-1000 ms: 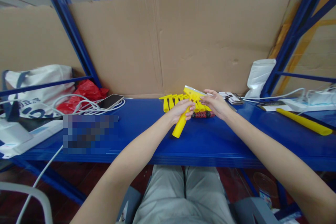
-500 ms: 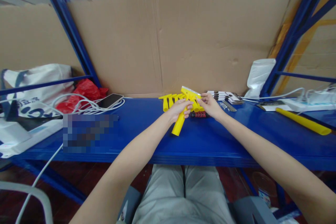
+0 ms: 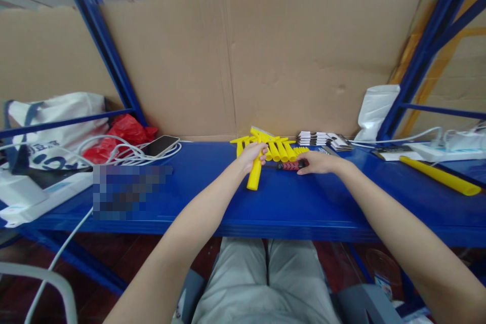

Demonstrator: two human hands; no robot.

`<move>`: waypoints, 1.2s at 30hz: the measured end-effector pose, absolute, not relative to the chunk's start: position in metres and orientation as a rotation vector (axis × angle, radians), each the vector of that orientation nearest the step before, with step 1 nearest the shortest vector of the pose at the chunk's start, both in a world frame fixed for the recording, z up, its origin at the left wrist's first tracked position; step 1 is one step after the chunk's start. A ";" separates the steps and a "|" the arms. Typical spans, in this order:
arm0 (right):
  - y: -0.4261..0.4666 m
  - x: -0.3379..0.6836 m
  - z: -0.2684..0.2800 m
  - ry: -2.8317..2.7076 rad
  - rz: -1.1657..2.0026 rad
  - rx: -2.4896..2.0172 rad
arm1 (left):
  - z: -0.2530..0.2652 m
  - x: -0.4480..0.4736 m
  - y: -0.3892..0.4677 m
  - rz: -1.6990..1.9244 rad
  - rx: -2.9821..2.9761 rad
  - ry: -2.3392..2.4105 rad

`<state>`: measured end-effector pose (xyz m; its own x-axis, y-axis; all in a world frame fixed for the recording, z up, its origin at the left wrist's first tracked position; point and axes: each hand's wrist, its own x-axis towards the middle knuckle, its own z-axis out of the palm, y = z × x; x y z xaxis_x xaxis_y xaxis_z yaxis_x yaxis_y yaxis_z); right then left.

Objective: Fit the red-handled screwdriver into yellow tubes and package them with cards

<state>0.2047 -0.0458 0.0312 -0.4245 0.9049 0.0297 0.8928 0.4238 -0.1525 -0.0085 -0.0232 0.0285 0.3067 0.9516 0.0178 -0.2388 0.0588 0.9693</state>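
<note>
My left hand [image 3: 253, 157] is wrapped round the handle of a yellow scraper [image 3: 254, 178]. Its wide head, with a pale metal strip along the top, points up and away from me. My right hand [image 3: 318, 162] has its fingers closed on the end of a screwdriver [image 3: 289, 165] with a red and black handle. That screwdriver lies on the blue table, its thin shaft pointing left. Just behind it, several more yellow scrapers [image 3: 280, 151] lie in a row, partly covered by my left hand and the held scraper.
Stacked printed packets [image 3: 313, 138] lie behind my right hand, near a white pouch [image 3: 377, 111]. Further right is a long yellow tube [image 3: 440, 176]. On the left are a phone [image 3: 162, 146], white cables, a red bag [image 3: 127, 130] and a power strip [image 3: 49, 197]. Cardboard [image 3: 266, 61] walls the back.
My right hand has left the scraper's head and moved down and right to the screwdriver. My left hand has shifted the scraper slightly left.
</note>
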 end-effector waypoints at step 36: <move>-0.034 0.238 0.048 -1.136 0.433 -1.077 | 0.031 -0.005 -0.030 0.964 1.145 0.941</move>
